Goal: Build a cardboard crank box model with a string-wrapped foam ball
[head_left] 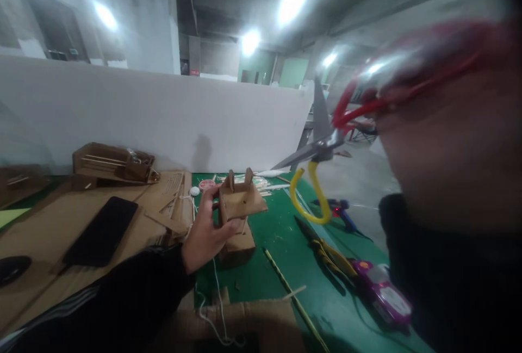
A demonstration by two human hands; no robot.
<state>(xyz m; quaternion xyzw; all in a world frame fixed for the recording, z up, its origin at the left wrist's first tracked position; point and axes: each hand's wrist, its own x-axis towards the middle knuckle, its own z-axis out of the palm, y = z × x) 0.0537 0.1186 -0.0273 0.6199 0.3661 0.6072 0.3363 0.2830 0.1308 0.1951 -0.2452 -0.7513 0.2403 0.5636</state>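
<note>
My left hand [210,233] grips a small cardboard box-like piece [240,203] by its left side, with the thumb in front. Two upright tabs stand on its top, and a lower block shows beneath. Close to the camera at the right, my right hand [444,146] is blurred and raised, holding spread scissors [322,149] with red and yellow handles. Their blades point up and left, above the green table. The right fingers show only as a smear around the red handle. White string [218,288] hangs below the cardboard piece.
A black phone [101,231] lies on cardboard [142,241] at the left, with a cardboard structure [112,162] behind. On the green table [277,282] are pliers [330,258], a purple device [383,293], a blue glue gun [345,214] and a thin yellow-black stick [291,293]. A white panel [155,119] stands behind.
</note>
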